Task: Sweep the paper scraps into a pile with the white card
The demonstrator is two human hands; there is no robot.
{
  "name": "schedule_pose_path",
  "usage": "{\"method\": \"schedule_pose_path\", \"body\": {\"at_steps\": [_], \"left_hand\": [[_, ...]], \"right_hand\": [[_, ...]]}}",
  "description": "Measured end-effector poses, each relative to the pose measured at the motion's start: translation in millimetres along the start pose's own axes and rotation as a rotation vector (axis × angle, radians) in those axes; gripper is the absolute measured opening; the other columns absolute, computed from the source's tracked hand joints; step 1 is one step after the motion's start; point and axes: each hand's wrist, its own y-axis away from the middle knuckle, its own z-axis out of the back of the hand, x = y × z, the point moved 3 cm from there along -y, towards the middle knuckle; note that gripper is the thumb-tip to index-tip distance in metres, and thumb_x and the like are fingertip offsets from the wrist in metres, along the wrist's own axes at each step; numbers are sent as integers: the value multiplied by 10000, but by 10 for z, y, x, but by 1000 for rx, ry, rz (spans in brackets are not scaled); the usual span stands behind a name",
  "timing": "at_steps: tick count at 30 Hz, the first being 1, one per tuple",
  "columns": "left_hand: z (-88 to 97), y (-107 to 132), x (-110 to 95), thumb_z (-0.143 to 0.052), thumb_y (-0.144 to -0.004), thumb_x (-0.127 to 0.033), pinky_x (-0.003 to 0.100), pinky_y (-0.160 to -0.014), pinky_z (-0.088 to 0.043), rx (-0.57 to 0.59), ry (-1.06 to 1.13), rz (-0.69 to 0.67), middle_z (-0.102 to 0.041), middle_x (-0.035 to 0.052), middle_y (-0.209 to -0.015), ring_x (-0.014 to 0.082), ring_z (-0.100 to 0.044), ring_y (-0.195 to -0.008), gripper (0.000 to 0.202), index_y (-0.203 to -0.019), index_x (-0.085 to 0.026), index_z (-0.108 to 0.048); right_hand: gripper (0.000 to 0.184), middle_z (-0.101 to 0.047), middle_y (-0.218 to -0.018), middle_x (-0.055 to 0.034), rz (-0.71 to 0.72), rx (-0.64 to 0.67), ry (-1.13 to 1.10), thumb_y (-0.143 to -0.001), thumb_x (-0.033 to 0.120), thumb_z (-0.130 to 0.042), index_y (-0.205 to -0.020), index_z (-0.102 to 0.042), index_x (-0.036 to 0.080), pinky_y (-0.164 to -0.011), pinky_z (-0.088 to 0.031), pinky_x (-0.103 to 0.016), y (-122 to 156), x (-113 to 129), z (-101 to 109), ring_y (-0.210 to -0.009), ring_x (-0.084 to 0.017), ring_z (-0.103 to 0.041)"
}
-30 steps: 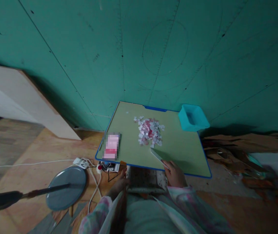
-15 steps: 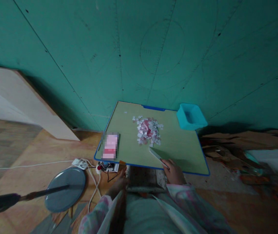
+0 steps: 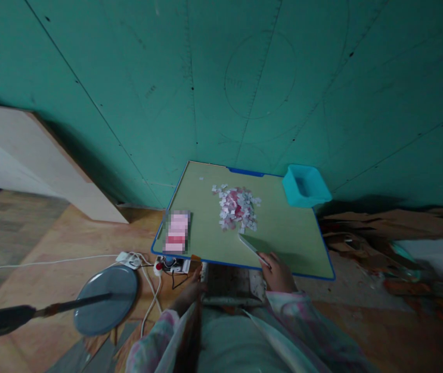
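Observation:
My right hand (image 3: 278,273) is closed around the handle of a knife (image 3: 249,243) with a pale blade. Its tip points up and left over the low table (image 3: 206,238), just short of a loose pile of small white and pink paper pieces (image 3: 237,208). Below the table's front edge hangs my left hand (image 3: 191,291), in shadow, near a small orange-brown piece (image 3: 195,258) at that edge; its fingers are too dim to read. A pixelated pink rectangle (image 3: 177,232) covers something at the table's left side.
A turquoise plastic bin (image 3: 306,186) stands at the table's back right corner. A green wall (image 3: 213,77) rises behind. Left on the floor are a power strip and cables (image 3: 155,267) and a round grey disc (image 3: 107,305). Flattened cardboard (image 3: 361,235) lies at right.
The view has shifted very slightly. Both hands, the knife and the paper pile stay in practically the same places.

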Motion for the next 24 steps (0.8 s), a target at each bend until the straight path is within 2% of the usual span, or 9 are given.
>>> {"method": "schedule_pose_path", "body": {"at_steps": [2, 7, 10, 13, 17, 20, 24], "left_hand": [[7, 9, -7, -487, -414, -14, 217, -589, -366, 9, -21, 2, -495, 38, -1312, 146, -511, -813, 1015, -1380, -286, -339], [-32, 68, -90, -481, -425, -25, 245, -678, -399, 17, -105, -37, -513, 73, -1315, 224, -500, -1005, 1010, -1405, -216, -327], [-78, 80, -116, -470, -415, -54, 269, -737, -407, 90, -96, -88, -465, 116, -1361, 250, -464, -1094, 1053, -1436, -138, -228], [-90, 68, -118, -454, -397, -64, 266, -798, -394, 112, -133, -118, -379, 126, -1433, 260, -401, -1188, 1053, -1426, -102, -233], [-79, 44, -91, -441, -409, -78, 264, -729, -394, 92, -197, -54, -325, 162, -1454, 265, -415, -1154, 1052, -1427, -59, -177], [-77, 35, -73, -433, -432, -74, 248, -662, -385, 110, -191, -46, -378, 138, -1419, 234, -458, -1072, 1051, -1442, -106, -143], [-53, 30, -46, -436, -452, -69, 242, -634, -375, 116, -166, -58, -307, 133, -1461, 224, -438, -1109, 1058, -1452, -120, -94]], "right_hand": [[345, -646, -997, -104, -5, -5, -5, -877, 205, -397, -1124, -637, 178, -796, -486, -315, -3, 3, 0, -921, -206, -619], [349, -638, -1015, -110, -10, 13, -12, -864, 174, -404, -1124, -637, 174, -810, -480, -315, -5, 13, 0, -935, -207, -613], [378, -629, -1036, -111, 0, 45, 2, -838, 128, -406, -1142, -627, 170, -822, -474, -317, -13, 42, -6, -946, -205, -606], [389, -627, -1037, -102, 0, 77, 28, -833, 114, -403, -1144, -627, 182, -823, -469, -309, -39, 115, -14, -951, -199, -599], [422, -625, -1042, -95, 15, 146, 54, -802, 81, -416, -1150, -629, 191, -839, -458, -296, -60, 263, -28, -964, -192, -589], [459, -623, -1054, -78, 60, 208, 39, -776, 63, -421, -1154, -630, 217, -858, -448, -285, -10, 365, -52, -973, -180, -581], [466, -620, -1042, -68, 106, 259, 37, -769, 66, -413, -1136, -641, 242, -858, -448, -292, 138, 438, -84, -971, -177, -573]]}}
